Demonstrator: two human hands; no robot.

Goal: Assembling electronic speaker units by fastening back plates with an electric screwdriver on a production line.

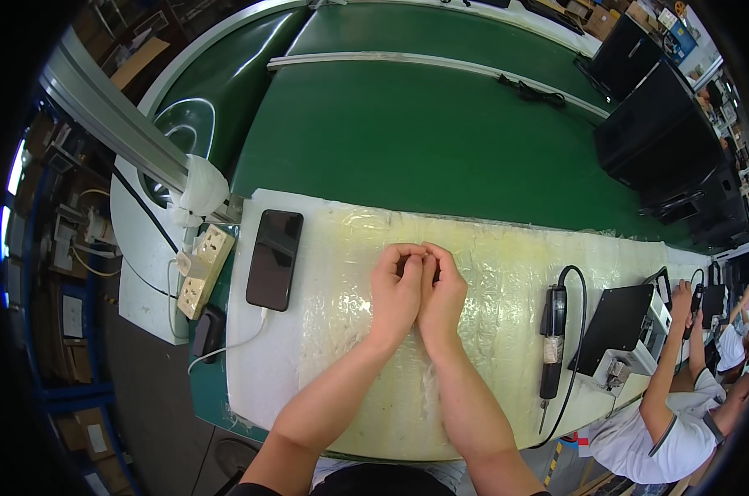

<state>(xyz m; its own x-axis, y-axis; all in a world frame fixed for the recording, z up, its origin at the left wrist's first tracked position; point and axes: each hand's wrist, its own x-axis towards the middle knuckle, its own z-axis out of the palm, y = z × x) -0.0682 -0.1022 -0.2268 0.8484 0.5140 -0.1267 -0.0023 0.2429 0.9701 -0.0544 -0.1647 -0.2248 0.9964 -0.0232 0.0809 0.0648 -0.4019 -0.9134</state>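
**Hands pressed together on padded mat**

Both forearms come in from the lower edge. Left hand point(397, 285) and right hand point(442, 289) touch side by side, fingers curled in, fingertips meeting; whether they pinch anything is hidden. They rest on a yellowish plastic-covered mat point(506, 264). Phone point(274, 259) lies left of them, charging cable attached; power strip point(204, 269) beyond it. Electric screwdriver point(552, 341) lies to the right. Another person point(680, 413) works at far right.
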